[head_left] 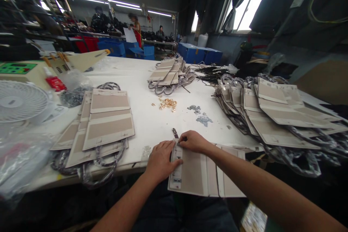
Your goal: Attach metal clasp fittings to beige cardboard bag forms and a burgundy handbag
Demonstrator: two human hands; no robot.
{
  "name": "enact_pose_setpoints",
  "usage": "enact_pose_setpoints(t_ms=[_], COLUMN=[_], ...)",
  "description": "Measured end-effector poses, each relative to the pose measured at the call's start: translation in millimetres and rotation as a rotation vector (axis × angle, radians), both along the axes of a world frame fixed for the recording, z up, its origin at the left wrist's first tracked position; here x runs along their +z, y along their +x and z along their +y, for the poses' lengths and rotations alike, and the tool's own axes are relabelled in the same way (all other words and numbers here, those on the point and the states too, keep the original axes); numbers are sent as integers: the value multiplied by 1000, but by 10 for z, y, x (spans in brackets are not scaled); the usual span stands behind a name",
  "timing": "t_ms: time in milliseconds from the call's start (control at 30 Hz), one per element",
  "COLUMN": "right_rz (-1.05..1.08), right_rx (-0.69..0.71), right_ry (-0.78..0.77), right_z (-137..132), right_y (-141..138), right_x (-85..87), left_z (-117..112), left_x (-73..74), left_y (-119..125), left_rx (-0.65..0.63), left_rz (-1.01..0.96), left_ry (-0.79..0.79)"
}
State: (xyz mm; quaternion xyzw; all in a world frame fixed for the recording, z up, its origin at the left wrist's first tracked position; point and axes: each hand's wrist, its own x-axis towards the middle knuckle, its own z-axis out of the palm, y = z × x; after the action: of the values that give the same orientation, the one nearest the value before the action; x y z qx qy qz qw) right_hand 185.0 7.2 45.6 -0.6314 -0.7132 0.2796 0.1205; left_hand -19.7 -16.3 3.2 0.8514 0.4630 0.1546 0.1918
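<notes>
A flat beige bag panel (194, 172) with pale strips across it lies at the table's front edge, partly overhanging it. My left hand (162, 161) grips its left end, thumb resting on top and fingers along the upper corner. Fingers pinched, my right hand (194, 141) works at that same corner; what sits between its fingertips is hidden. Beyond both hands a short dark strap with metal bits (174, 133) sticks out from the panel's top edge. Small metal pieces (177, 180) show on the strip near the panel's lower left corner.
Left stands a stack of bag panels (108, 116) with wrapped handles; larger stacks (272, 112) are at right, more (168, 72) behind. Gold fittings (168, 104) and grey metal pieces (203, 119) lie mid-table. A white fan (21, 101) is far left. People work beyond blue bins (190, 52).
</notes>
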Motion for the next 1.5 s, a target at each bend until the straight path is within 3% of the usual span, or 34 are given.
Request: enact_pose_setpoints(t_ms=[233, 367, 533, 733, 900, 1067, 1167, 1300, 1367, 1500], right_rz=[-139, -139, -66, 9, 72, 112, 312, 805, 966, 1130], right_rx=[-89, -100, -115, -133, -136, -118, -153, -354, -442, -533], right_ry=[98, 76, 44, 40, 38, 37, 57, 349, 428, 429], right_z=[-102, -87, -29, -34, -31, 18, 5, -90, -147, -181], right_y=[-68, -58, -15, 53, 103, 148, 201, 220, 180, 65], right_x=[-80, -89, -119, -149, -198, -177, 48, 325, 287, -37], left_z=[2, 28, 291, 693, 726, 733, 789, 853, 861, 856], left_x=[-12, 43, 222, 380, 389, 354, 310, 273, 270, 247], left_y=[4, 17, 106, 309, 387, 399, 393, 379, 376, 375], left_rx=[5, 25, 168, 138, 159, 204, 235, 244, 247, 249], left_rz=[-21, -29, -23, 96, 67, -27, -73, -105, -114, -124], left_ry=[0, -15, -226, -377, -649, -757, -789, -841, -860, -882])
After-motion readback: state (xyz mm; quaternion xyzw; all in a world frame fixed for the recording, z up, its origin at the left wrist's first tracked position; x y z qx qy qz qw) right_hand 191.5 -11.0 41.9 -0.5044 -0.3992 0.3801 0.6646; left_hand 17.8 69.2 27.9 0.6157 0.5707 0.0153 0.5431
